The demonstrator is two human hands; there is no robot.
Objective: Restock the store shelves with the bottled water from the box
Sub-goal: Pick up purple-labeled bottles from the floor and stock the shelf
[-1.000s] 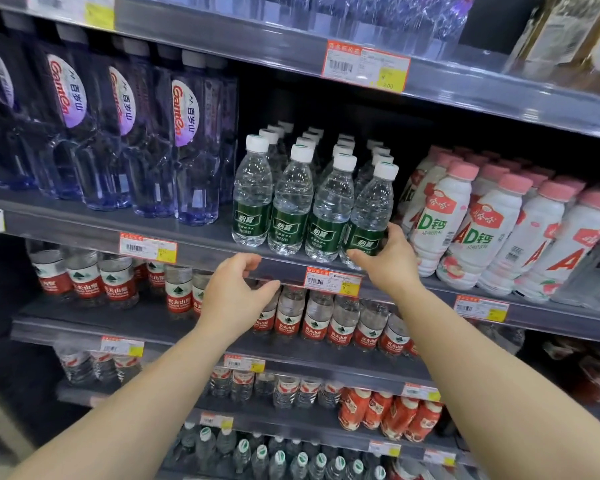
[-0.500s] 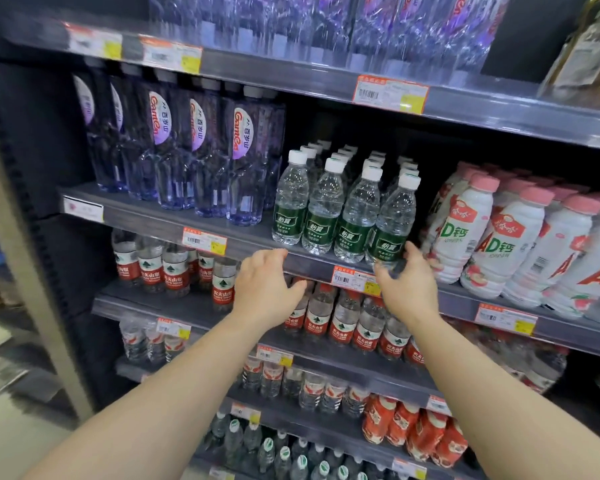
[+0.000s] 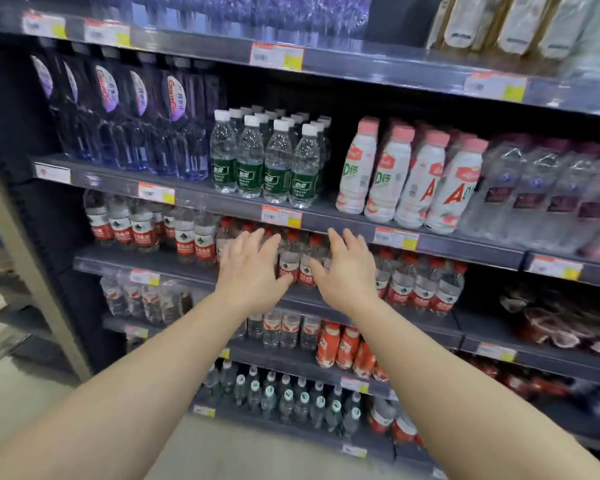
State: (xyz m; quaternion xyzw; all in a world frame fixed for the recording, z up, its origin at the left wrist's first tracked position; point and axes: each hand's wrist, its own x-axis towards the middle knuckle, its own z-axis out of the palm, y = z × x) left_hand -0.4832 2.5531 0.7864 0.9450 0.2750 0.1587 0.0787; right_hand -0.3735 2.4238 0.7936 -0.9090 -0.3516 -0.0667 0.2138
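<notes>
Green-labelled water bottles (image 3: 267, 168) now stand lined up at the shelf (image 3: 201, 199) edge; we have drawn our left hand (image 3: 252, 273) and right hand (image 3: 347, 271) back, both spread and empty. No box in view.

left hand (image 3: 248, 271) and right hand (image 3: 347, 271) cover part of the red-label bottles (image 3: 300, 261) behind them. price tags (image 3: 281, 216) too blurred to read. top-shelf bottles (image 3: 250, 12) cut off by the upper edge, smeared. dark-label bottles (image 3: 534, 188) at right blurred, print unreadable. both forearms run out of the bottom edge.
</notes>
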